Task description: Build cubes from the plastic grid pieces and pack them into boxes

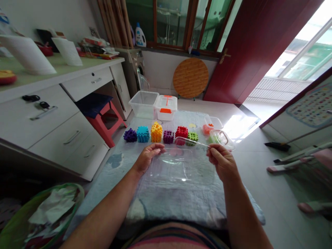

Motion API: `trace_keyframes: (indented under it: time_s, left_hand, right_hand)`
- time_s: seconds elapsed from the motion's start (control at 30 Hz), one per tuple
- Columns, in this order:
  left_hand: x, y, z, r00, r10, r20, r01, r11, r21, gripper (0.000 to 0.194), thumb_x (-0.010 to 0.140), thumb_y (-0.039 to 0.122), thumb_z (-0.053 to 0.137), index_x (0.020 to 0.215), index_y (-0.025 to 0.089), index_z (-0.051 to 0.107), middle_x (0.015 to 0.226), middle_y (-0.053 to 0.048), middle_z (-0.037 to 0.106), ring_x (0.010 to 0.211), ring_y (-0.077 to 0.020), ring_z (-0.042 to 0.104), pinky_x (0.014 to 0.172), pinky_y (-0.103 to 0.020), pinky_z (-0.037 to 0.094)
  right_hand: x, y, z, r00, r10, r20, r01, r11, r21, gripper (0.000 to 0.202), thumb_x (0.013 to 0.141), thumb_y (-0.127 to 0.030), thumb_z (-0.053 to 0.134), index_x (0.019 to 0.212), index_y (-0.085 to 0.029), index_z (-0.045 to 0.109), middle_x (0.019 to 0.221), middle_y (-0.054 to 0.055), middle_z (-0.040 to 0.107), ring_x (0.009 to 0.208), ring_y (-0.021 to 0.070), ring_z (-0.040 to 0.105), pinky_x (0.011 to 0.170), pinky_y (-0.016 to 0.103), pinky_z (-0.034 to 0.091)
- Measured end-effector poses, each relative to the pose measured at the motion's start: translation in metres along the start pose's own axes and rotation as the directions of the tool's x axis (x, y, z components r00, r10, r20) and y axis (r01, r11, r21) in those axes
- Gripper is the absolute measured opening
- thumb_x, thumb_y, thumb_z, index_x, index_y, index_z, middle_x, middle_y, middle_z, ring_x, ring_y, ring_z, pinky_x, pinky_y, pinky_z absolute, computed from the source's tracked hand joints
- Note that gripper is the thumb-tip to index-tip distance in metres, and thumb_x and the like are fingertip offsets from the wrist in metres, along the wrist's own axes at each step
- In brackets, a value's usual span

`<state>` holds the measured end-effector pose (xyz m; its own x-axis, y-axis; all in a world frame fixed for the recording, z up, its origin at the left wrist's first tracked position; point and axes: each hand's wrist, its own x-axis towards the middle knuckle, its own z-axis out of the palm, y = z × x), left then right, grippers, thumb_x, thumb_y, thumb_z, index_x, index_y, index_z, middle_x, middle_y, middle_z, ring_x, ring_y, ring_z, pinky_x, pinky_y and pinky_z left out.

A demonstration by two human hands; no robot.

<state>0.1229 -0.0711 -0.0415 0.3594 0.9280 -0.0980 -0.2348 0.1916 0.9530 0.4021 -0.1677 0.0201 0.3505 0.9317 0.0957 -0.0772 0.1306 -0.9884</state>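
Observation:
A clear plastic box (169, 166) rests on the light blue cloth (155, 202) right in front of me. My left hand (148, 158) grips its far left corner, with the fingers over the rim. My right hand (220, 160) pinches one end of a thin clear plastic lid (193, 141), seen almost edge-on above the box's far right side. Beyond the box stand block cubes in a row: dark purple (130, 135), light blue (143, 134), yellow (156, 132), purple (168, 137), red (181, 132) and green (192, 136).
Behind the cubes are a clear bin (144, 103) and a lidded box with orange clips (166, 110). At right sit a small container with orange pieces (207, 129) and a clear handled lid (222, 139). A red stool (103, 121) and a waste basket (77, 197) flank the left.

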Motion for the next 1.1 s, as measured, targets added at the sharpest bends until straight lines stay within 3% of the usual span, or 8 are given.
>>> trace_keyframes:
  time_s: [0.23, 0.3, 0.4, 0.63, 0.77, 0.87, 1.0, 1.1]
  left_hand:
    - [0.003, 0.003, -0.007, 0.998, 0.036, -0.059, -0.036, 0.999, -0.006, 0.026, 0.069, 0.029, 0.072, 0.092, 0.017, 0.072, 0.085, -0.005, 0.074, 0.084, -0.0212, 0.068, 0.082, -0.032, 0.046]
    - [0.004, 0.004, -0.009, 0.996, 0.048, -0.081, -0.050, 0.999, -0.020, 0.027, 0.068, 0.029, 0.073, 0.091, 0.017, 0.072, 0.084, -0.005, 0.074, 0.083, -0.0215, 0.068, 0.082, -0.033, 0.047]
    - [0.004, 0.006, -0.011, 0.993, 0.056, -0.107, -0.061, 0.997, -0.042, 0.028, 0.066, 0.029, 0.075, 0.091, 0.017, 0.072, 0.083, -0.005, 0.074, 0.082, -0.0206, 0.069, 0.084, -0.033, 0.049]
    - [0.004, 0.009, -0.011, 0.989, 0.039, -0.145, -0.048, 0.997, -0.062, 0.034, 0.061, 0.031, 0.077, 0.091, 0.015, 0.071, 0.082, -0.005, 0.075, 0.078, -0.0188, 0.068, 0.081, -0.032, 0.050]
    - [0.005, 0.008, -0.010, 0.987, 0.047, -0.154, -0.057, 0.996, -0.064, 0.033, 0.060, 0.030, 0.077, 0.089, 0.016, 0.071, 0.080, -0.004, 0.074, 0.078, -0.0192, 0.068, 0.080, -0.032, 0.051]
    - [0.005, 0.007, -0.011, 0.987, 0.052, -0.152, -0.061, 0.997, -0.054, 0.032, 0.062, 0.030, 0.076, 0.090, 0.016, 0.071, 0.081, -0.005, 0.074, 0.079, -0.0199, 0.068, 0.080, -0.032, 0.051]
    - [0.005, 0.006, -0.010, 0.987, 0.054, -0.152, -0.063, 0.997, -0.054, 0.031, 0.062, 0.030, 0.077, 0.090, 0.017, 0.071, 0.081, -0.004, 0.074, 0.080, -0.0196, 0.068, 0.080, -0.031, 0.051]
    - [0.006, 0.006, -0.009, 0.986, 0.050, -0.160, -0.059, 0.997, -0.055, 0.031, 0.061, 0.030, 0.077, 0.089, 0.017, 0.071, 0.081, -0.004, 0.074, 0.080, -0.0206, 0.069, 0.080, -0.032, 0.052]
  right_hand:
    - [-0.022, -0.027, -0.062, 0.951, -0.190, -0.242, 0.163, 0.978, -0.129, 0.015, 0.081, -0.032, 0.068, 0.092, -0.021, 0.065, 0.080, 0.004, 0.071, 0.066, 0.0168, 0.065, 0.057, 0.029, 0.050]
    - [-0.030, -0.026, -0.070, 0.932, -0.238, -0.275, 0.188, 0.963, -0.195, 0.016, 0.080, -0.030, 0.069, 0.092, -0.020, 0.067, 0.084, 0.004, 0.072, 0.076, 0.0189, 0.068, 0.071, 0.035, 0.054]
    - [-0.041, -0.016, -0.075, 0.915, -0.292, -0.278, 0.219, 0.939, -0.266, 0.016, 0.079, -0.030, 0.071, 0.092, -0.021, 0.068, 0.095, 0.005, 0.073, 0.094, 0.0217, 0.068, 0.093, 0.043, 0.050]
    - [-0.060, 0.012, -0.088, 0.970, -0.243, -0.021, 0.206, 0.862, -0.463, 0.008, 0.084, -0.029, 0.062, 0.090, -0.024, 0.065, 0.117, 0.007, 0.068, 0.121, 0.0253, 0.056, 0.109, 0.050, 0.036]
    - [-0.067, 0.023, -0.095, 0.970, -0.215, 0.117, 0.230, 0.634, -0.739, 0.008, 0.079, -0.023, 0.057, 0.082, -0.025, 0.064, 0.118, 0.007, 0.065, 0.116, 0.0273, 0.055, 0.104, 0.050, 0.040]
    - [-0.069, 0.027, -0.096, 0.964, -0.145, 0.225, 0.267, 0.477, -0.838, 0.012, 0.075, -0.017, 0.053, 0.076, -0.024, 0.063, 0.112, 0.008, 0.066, 0.110, 0.0288, 0.056, 0.097, 0.051, 0.043]
    - [-0.062, 0.023, -0.085, 0.950, -0.092, 0.299, 0.310, 0.398, -0.863, 0.011, 0.077, -0.017, 0.052, 0.076, -0.023, 0.060, 0.100, 0.008, 0.068, 0.099, 0.0272, 0.059, 0.091, 0.048, 0.046]
    - [-0.050, 0.019, -0.065, 0.923, -0.115, 0.368, 0.383, 0.382, -0.841, 0.018, 0.080, -0.026, 0.059, 0.097, -0.023, 0.064, 0.116, 0.010, 0.065, 0.113, 0.0292, 0.056, 0.100, 0.049, 0.041]
